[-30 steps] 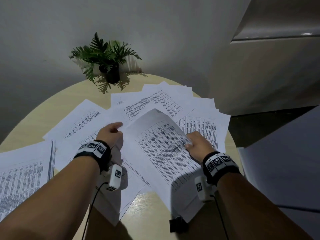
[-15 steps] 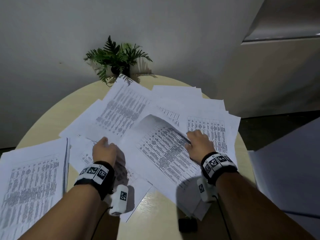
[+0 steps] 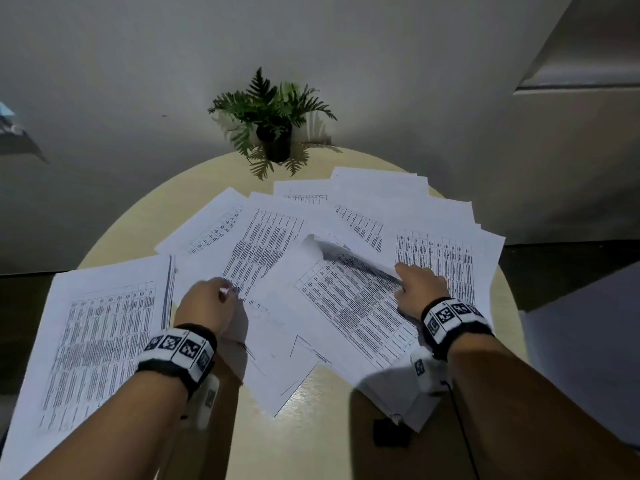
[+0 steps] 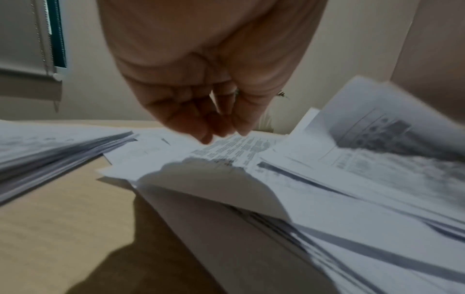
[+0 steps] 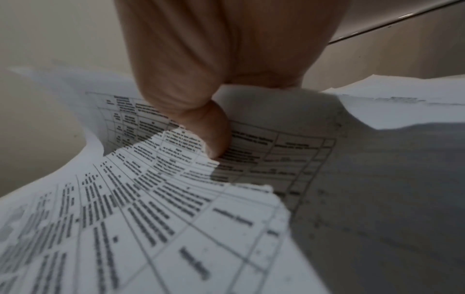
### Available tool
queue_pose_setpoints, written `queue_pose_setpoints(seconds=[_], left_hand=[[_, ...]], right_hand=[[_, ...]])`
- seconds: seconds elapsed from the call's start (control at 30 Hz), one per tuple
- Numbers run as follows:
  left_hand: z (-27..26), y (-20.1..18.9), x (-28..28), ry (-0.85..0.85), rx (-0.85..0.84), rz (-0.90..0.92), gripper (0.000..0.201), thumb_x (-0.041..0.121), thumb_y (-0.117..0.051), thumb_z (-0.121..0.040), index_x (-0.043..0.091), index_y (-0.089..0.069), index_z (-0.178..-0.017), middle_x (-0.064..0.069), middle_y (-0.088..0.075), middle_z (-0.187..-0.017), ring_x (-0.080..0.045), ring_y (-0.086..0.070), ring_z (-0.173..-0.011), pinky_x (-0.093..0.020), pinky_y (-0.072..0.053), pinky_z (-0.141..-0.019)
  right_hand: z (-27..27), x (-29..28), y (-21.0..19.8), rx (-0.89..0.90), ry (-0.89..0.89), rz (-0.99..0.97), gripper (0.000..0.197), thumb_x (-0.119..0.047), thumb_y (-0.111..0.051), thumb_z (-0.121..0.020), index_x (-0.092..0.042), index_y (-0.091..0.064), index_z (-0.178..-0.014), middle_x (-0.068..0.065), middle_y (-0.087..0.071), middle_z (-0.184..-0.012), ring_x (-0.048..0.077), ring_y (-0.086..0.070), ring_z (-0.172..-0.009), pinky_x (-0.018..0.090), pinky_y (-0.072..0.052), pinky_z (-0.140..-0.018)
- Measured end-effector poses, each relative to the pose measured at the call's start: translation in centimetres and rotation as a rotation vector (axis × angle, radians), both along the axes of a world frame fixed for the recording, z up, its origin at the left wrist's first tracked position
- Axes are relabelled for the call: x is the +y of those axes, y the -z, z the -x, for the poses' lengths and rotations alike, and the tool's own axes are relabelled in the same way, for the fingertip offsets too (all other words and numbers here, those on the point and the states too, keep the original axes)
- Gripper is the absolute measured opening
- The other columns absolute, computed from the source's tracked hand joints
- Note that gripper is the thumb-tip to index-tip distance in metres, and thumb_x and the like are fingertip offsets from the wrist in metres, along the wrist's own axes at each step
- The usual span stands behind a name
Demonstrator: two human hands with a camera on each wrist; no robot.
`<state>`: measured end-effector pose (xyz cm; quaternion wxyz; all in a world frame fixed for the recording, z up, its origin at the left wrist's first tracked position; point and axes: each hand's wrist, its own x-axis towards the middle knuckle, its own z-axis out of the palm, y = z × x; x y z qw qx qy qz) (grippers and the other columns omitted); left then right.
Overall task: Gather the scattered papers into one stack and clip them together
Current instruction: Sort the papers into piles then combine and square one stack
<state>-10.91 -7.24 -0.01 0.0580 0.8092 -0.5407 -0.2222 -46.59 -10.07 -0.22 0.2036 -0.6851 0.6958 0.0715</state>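
Right hand (image 3: 417,292) pinches a curled sheet (image 3: 349,299) (printed tables); left hand (image 3: 207,306) hovers loosely curled, holding nothing.

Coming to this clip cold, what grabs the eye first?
Printed sheets fanned across the round table, the right hand pinching one curling sheet at the middle. A neater stack lies at the left edge, and a potted fern stands at the far rim by the wall.

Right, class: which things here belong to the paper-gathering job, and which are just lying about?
Part of the job:
- scattered papers
- gathered stack
- sheet pinched by the right hand
- left hand, fingers on the papers
- small black object, possibly the clip

Lying about:
- potted fern
- round table
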Motion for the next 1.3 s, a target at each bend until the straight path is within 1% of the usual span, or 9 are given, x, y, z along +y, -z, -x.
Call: queue_pose_setpoints(seconds=[0.1,0.23,0.4,0.6,0.83,0.97,1.07,1.13,1.3], left_hand=[[-0.9,1.4,-1.8,0.02,-0.04,-0.031,0.045,0.023,-0.064,-0.084,0.021,-0.056,-0.128,-0.018,-0.04,-0.14,-0.039,-0.045,-0.125,-0.045,-0.04,-0.105],[-1.3,2.3,-3.0,-0.011,-0.137,-0.163,0.03,0.029,-0.071,-0.075,0.024,-0.051,-0.096,-0.018,-0.042,-0.121,-0.045,-0.051,-0.102,-0.047,-0.048,-0.089],[-2.0,2.0,-4.0,-0.083,0.015,-0.247,0.061,0.024,-0.086,-0.059,0.014,-0.041,-0.1,-0.015,-0.047,-0.101,-0.036,-0.055,-0.08,-0.037,-0.048,-0.064],[-2.6,3.0,-3.4,-0.138,0.12,0.005,0.017,0.017,-0.07,-0.08,0.015,-0.063,-0.095,-0.016,-0.063,-0.107,-0.029,-0.062,-0.081,-0.035,-0.053,-0.071],[-1.3,3.1,-1.4,-0.055,0.091,-0.038,0.041,0.015,-0.076,-0.073,0.018,-0.06,-0.111,-0.017,-0.05,-0.121,-0.031,-0.065,-0.081,-0.034,-0.055,-0.076],[-0.2,2.9,-1.1,0.034,0.11,-0.089,0.023,0.006,-0.061,-0.076,0.013,-0.068,-0.096,-0.019,-0.056,-0.121,-0.033,-0.062,-0.104,-0.034,-0.051,-0.091],[0.6,2.2,-0.1,0.005,0.204,-0.141,0.007,0.01,-0.059,-0.077,0.011,-0.056,-0.071,-0.009,-0.064,-0.078,-0.028,-0.066,-0.079,-0.025,-0.046,-0.059],[0.9,1.9,1.0,-0.065,0.32,-0.094,0.016,0.012,-0.062,-0.076,0.013,-0.057,-0.062,-0.005,-0.064,-0.063,-0.024,-0.061,-0.063,-0.023,-0.041,-0.053],[1.0,2.1,3.0,-0.153,0.533,-0.014,0.02,0.004,-0.061,-0.085,0.014,-0.062,-0.102,-0.007,-0.068,-0.087,-0.022,-0.062,-0.068,-0.024,-0.047,-0.057]], right_hand=[[0.5,-0.1,-1.1,-0.123,0.018,0.116,0.007,-0.009,-0.054,-0.088,-0.016,-0.053,-0.091,0.002,-0.048,-0.093,0.023,-0.055,-0.081,0.039,-0.052,-0.08],[1.1,-0.3,-3.0,-0.226,0.12,0.249,0.023,-0.001,-0.054,-0.083,-0.019,-0.057,-0.097,0.002,-0.057,-0.089,0.029,-0.059,-0.085,0.033,-0.045,-0.072],[1.3,-0.7,-4.7,-0.243,0.301,0.547,0.054,0.007,-0.057,-0.077,-0.022,-0.057,-0.123,0.009,-0.063,-0.114,0.034,-0.056,-0.109,0.046,-0.042,-0.095],[0.6,-0.8,-6.7,-0.414,0.13,0.83,0.053,0.019,-0.049,-0.065,-0.008,-0.067,-0.107,0.011,-0.058,-0.11,0.029,-0.059,-0.098,0.036,-0.052,-0.08],[-1.6,0.1,-10.5,-0.458,0.235,0.94,0.025,0.001,-0.053,-0.085,-0.003,-0.057,-0.109,0.017,-0.062,-0.085,0.038,-0.06,-0.077,0.043,-0.05,-0.064],[-3.1,0.2,-12.3,-0.775,0.24,0.74,0.046,-0.004,-0.057,-0.083,-0.028,-0.054,-0.122,-0.003,-0.064,-0.105,0.019,-0.062,-0.091,0.033,-0.049,-0.079],[-3.6,-0.7,-12.1,-1.123,0.464,0.425,0.007,-0.032,-0.048,-0.097,-0.03,-0.053,-0.1,-0.008,-0.057,-0.097,-0.008,-0.056,-0.078,0.003,-0.043,-0.071],[-3.4,-1.6,-9.6,-1.15,0.596,0.251,0.015,-0.032,-0.036,-0.103,-0.031,-0.045,-0.091,-0.014,-0.048,-0.09,-0.014,-0.05,-0.079,-0.003,-0.037,-0.068],[-4.6,-1.1,-2.3,-0.94,0.547,0.014,0.037,-0.044,-0.062,-0.075,-0.014,-0.064,-0.095,0.005,-0.069,-0.099,0.024,-0.065,-0.095,0.038,-0.053,-0.09]])
